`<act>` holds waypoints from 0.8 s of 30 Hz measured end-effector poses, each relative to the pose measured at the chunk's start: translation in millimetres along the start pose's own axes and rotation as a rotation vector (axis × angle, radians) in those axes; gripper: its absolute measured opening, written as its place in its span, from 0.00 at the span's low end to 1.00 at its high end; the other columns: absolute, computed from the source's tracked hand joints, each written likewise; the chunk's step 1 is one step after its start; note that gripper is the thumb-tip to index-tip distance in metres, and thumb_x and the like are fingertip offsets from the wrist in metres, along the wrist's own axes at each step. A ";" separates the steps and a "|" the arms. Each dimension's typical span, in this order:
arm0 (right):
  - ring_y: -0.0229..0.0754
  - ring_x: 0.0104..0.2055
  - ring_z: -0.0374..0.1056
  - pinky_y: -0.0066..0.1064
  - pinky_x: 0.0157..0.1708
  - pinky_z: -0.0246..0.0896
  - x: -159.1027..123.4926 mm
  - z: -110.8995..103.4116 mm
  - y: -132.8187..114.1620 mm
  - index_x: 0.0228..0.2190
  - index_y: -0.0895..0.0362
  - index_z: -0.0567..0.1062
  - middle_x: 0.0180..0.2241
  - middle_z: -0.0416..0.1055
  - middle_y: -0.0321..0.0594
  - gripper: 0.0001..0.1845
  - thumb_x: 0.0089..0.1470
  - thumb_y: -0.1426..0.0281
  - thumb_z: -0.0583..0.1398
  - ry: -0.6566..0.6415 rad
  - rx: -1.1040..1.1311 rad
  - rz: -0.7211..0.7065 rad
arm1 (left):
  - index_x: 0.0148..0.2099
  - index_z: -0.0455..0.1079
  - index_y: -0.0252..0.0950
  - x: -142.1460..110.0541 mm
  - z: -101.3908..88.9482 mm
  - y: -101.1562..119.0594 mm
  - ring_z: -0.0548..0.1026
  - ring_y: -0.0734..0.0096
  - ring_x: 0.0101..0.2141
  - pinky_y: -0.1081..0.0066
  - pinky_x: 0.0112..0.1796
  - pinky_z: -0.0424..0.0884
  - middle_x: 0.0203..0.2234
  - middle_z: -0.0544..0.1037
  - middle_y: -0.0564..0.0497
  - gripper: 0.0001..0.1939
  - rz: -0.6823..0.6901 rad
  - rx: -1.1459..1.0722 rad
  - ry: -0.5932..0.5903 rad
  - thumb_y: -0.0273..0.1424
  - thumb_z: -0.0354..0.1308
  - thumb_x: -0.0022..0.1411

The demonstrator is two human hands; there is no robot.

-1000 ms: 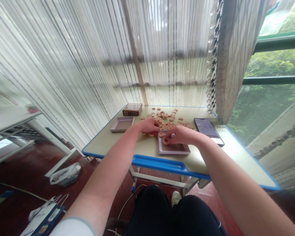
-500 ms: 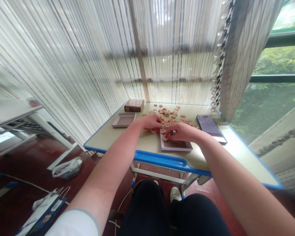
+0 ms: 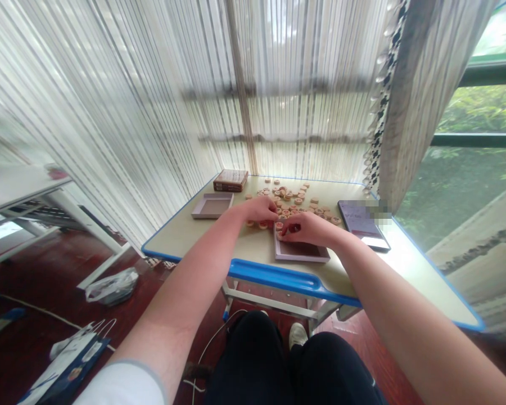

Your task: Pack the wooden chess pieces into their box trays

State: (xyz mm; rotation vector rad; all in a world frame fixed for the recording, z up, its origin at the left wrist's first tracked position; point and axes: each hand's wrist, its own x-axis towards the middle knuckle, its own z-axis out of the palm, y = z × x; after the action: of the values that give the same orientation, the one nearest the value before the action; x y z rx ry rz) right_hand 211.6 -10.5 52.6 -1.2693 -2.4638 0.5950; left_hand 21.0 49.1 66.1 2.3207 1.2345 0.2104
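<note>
Many round wooden xiangqi pieces (image 3: 298,201) with carved characters lie loose on the desk. A shallow open box (image 3: 303,252) sits near the front edge, with one red-marked xiangqi piece (image 3: 279,225) in its far left corner. My right hand (image 3: 303,229) reaches into the box, fingertips closed on another xiangqi piece (image 3: 279,235) just below that one; the fingers partly cover it. At the box's far left corner, beside the loose pieces, is my left hand (image 3: 262,208), its fingers curled together. Whatever they hold is hidden.
A second shallow tray (image 3: 213,206) lies to the left, with a brown box (image 3: 231,180) behind it. On the right rests a dark tablet-like device (image 3: 362,222). The desk has a blue rim and front groove (image 3: 274,273); a string curtain (image 3: 303,112) hangs behind.
My right hand has moved slightly left and away from me inside the box, bringing its piece closer to the corner one. My left hand has hardly moved.
</note>
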 end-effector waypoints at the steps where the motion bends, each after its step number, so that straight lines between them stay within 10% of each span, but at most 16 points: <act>1: 0.36 0.27 0.64 0.26 0.27 0.54 -0.4 -1.0 -0.3 0.34 0.51 0.78 0.27 0.73 0.33 0.15 0.45 0.58 0.62 0.001 0.002 0.000 | 0.30 0.74 0.33 -0.1 -0.2 0.2 0.65 0.78 0.18 0.78 0.18 0.57 0.16 0.70 0.54 0.10 -0.012 -0.007 0.001 0.34 0.56 0.51; 24: 0.36 0.27 0.64 0.26 0.27 0.54 -0.7 0.7 -4.5 0.33 0.52 0.78 0.27 0.73 0.34 0.11 0.47 0.63 0.60 0.034 -0.073 -0.009 | 0.34 0.72 0.34 -1.1 -0.1 0.3 0.69 0.77 0.17 0.80 0.14 0.56 0.21 0.75 0.52 0.10 -0.129 -0.192 -0.090 0.35 0.57 0.51</act>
State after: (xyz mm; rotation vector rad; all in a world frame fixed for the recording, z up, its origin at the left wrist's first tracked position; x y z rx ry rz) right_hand 208.5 -13.5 54.2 -1.2838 -2.4828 0.4817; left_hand 20.5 48.1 66.5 2.0571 1.2564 0.1698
